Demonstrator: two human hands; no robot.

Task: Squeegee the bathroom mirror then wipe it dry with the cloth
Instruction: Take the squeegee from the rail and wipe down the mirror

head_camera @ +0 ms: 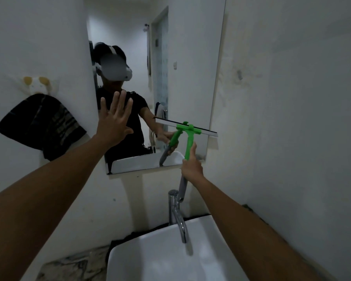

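Head view: white-walled bathroom, mirror [190, 67], right hand [192, 168] grip clamped on squeegee [188, 138].

Upper mirror [190, 78] lies open above the squeegee [187, 131]. Below it, the tap [176, 211] rises close under the right hand [192, 167]; sink [150, 260] beneath.

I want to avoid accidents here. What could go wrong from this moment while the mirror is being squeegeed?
1. The squeegee is already low on the mirror; pulled further, its grey handle end may knock the tap just below.
2. The left hand, fingers spread at the mirror's left edge, may leave fresh prints.
3. The right hand holds the grip low, so the blade could tilt and streak.
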